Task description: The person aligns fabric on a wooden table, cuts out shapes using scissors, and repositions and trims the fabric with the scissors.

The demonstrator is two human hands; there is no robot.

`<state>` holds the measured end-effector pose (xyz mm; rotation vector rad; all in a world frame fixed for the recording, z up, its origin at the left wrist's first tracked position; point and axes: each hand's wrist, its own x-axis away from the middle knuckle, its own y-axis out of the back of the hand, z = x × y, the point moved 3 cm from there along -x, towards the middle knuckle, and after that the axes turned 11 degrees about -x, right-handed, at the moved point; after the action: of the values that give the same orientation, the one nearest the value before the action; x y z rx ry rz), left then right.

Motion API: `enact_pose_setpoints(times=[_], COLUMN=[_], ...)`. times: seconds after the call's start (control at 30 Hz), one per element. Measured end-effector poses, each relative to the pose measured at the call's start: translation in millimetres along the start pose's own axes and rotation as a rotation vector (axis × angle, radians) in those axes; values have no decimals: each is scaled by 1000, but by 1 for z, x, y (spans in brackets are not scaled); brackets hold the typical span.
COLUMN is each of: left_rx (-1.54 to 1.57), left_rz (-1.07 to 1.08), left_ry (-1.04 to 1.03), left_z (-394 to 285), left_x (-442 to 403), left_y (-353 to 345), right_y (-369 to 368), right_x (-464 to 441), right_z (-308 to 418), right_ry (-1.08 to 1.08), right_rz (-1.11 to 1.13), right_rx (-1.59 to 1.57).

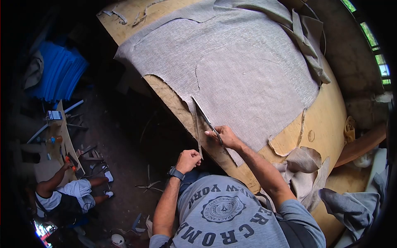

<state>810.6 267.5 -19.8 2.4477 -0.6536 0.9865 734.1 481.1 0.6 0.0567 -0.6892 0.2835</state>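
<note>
Grey woven fabric (248,78) lies over a wooden table, with a curved outline marked on it. My right hand (223,137) is closed on the handles of a pair of scissors (205,117), whose blades reach the fabric's near left edge. A narrow fabric strip (196,124) hangs down from that edge beside the blades. Its lower end is pinched in my left hand (189,161), which has a watch at the wrist.
The wooden table (331,120) has crumpled fabric scraps (304,165) at its right. A seated person (68,194) is at the lower left, near a bench with a bottle. Blue sheets (58,70) are stacked at the upper left. Scraps lie on the floor.
</note>
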Motion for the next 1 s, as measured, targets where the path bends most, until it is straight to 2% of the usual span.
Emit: enact_pose_setpoints(times=[0.27,0.4,0.53,0.67,0.73,0.8,0.87,0.93,1.0], left_rx=[106,109,511,736,637,91,-359,-665,-829], left_rz=[-69,-200,-392,-462,-519,-594,-384,-62,97], left_ry=[33,3,-118,-220,-344,-593,-867,-1140,-1218], left_z=[22,14,-8,-58,-108,-136,-184,-203,-198], left_x=[26,29,-5,-81,-116,-161,-146,-135,-133], left_y=[83,152,234,303,304,298,260,229,208], right_y=[0,-1,-11,-29,-41,-62,-84,-115,-147], right_x=[4,-1,10,25,28,33,35,39,33], right_z=[0,-9,2,17,11,18,29,40,44], right_ry=[80,93,-4,-117,-138,-111,-206,-294,-322], right_rz=[-51,-65,-14,-75,-112,-158,-225,-282,-367], right_rx=[96,116,71,282,216,219,76,-66,-345])
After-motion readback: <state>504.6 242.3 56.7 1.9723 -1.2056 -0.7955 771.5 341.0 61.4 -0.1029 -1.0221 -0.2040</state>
